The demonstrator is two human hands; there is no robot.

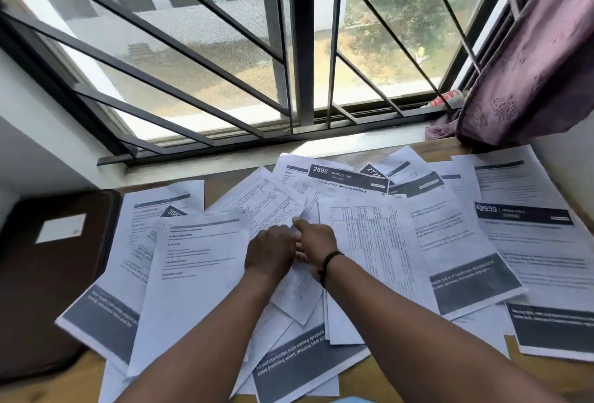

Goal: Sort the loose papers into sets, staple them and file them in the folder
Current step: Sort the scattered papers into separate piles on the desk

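Loose papers, flat white printed sheets with dark bands, lay spread over the wooden desk, beneath both hands. The left hand and right hand, fingers curled, pinched one tabled sheet together. A dark brown folder lay left of the papers.

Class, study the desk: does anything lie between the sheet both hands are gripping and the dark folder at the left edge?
Yes. The left hand and right hand pinch one table-printed sheet mid-desk. Between it and the brown folder lie overlapping loose papers, one covering the folder's right edge. No stapler is visible.
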